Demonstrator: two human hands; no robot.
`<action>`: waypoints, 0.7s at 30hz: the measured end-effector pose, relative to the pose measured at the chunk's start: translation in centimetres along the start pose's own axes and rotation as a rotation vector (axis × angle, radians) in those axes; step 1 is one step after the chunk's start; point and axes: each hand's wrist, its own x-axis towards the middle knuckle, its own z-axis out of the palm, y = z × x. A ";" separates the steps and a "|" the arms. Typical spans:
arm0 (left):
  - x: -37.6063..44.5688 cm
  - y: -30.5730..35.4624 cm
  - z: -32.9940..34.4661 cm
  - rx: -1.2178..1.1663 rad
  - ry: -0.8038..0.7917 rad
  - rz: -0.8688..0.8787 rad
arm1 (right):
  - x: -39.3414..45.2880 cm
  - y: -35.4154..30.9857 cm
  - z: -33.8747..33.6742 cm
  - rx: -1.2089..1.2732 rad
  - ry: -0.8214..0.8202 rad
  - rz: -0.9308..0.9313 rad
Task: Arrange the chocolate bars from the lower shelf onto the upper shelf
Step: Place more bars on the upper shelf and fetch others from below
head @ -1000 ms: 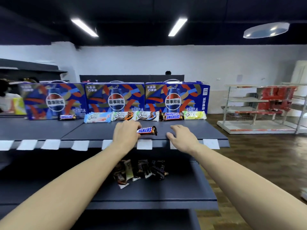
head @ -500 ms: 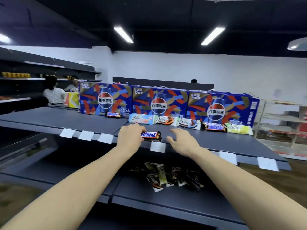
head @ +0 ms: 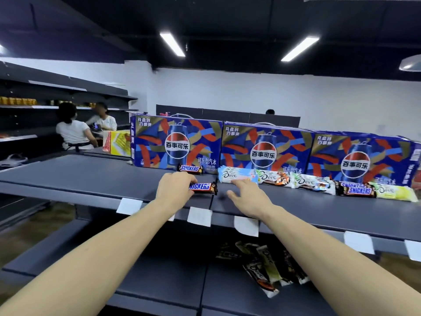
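Observation:
My left hand [head: 174,187] grips the left end of a Snickers bar [head: 203,187] just above the upper shelf [head: 95,181]. My right hand [head: 247,197] hovers flat over the shelf to its right, fingers apart, fingertips close to a pale blue Dove bar [head: 238,175]. Behind lies a row of bars: another Snickers [head: 191,169], two more Dove bars [head: 274,178], a Snickers [head: 356,189] and a yellow-green Dove [head: 395,191]. A loose pile of several bars [head: 265,265] lies on the lower shelf [head: 173,279], below my right forearm.
Three blue Pepsi cartons [head: 264,149] stand along the back of the upper shelf. White price tags [head: 199,216] hang on its front edge. Two people [head: 75,131] stand at far left beside dark wall shelving [head: 45,103]. Wooden floor lies below left.
The view has swung left. My left hand has carried the Snickers bar farther back on the upper shelf, and my right hand has reached toward the Dove bars.

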 end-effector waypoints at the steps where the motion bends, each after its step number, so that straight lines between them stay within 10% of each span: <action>1: 0.6 -0.9 0.3 0.001 -0.007 0.008 | 0.7 -0.5 0.5 0.000 0.000 0.009; 21: 11.6 -8.5 8.4 0.037 -0.047 0.042 | 10.9 -2.5 5.0 -0.076 0.057 0.072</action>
